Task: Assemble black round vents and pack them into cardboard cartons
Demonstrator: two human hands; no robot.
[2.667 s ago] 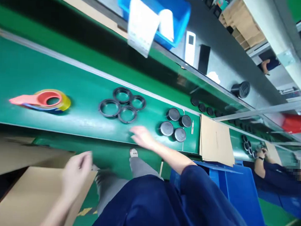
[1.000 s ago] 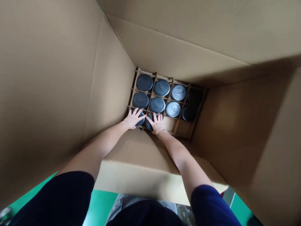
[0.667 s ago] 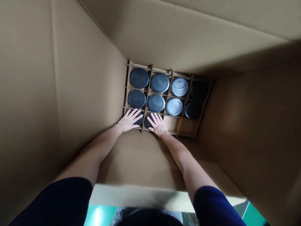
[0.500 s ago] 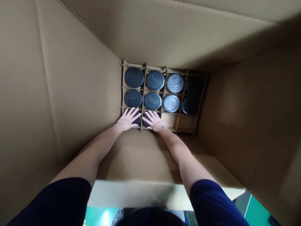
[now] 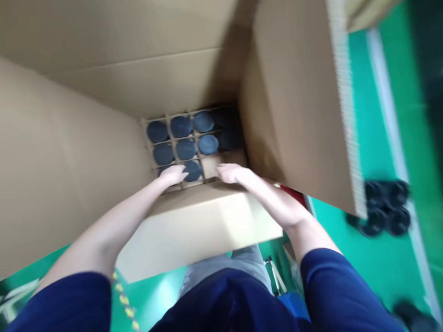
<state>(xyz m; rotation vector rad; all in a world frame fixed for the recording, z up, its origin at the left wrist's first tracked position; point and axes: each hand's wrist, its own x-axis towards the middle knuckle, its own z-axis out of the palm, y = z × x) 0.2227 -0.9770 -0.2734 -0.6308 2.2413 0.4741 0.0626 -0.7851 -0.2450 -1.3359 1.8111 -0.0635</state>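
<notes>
Deep inside a tall cardboard box (image 5: 190,228) is a cardboard divider grid (image 5: 209,166) with round black-topped items in its cells. My left hand (image 5: 172,175) is over the front left cells, partly covering one round black item (image 5: 162,171). Its fingers are half bent with a small gap between them, and nothing shows in them. Beside it lies another round black item (image 5: 192,171) in the front row. My right hand (image 5: 228,172) is above the front cells further right, its fingers curled in and blurred, with no item visible in them.
The box's right flap (image 5: 303,101) stands outward. On the green floor (image 5: 378,137) at right are several black round objects (image 5: 387,208), blurred. A dark object (image 5: 415,320) lies at lower right. A yellow marked strip (image 5: 124,300) crosses the floor at lower left.
My hands have lifted off the front-row black tops, and their spread fingers have bent. The right hand has moved rightward from its item. The view has swung right, showing more floor.
</notes>
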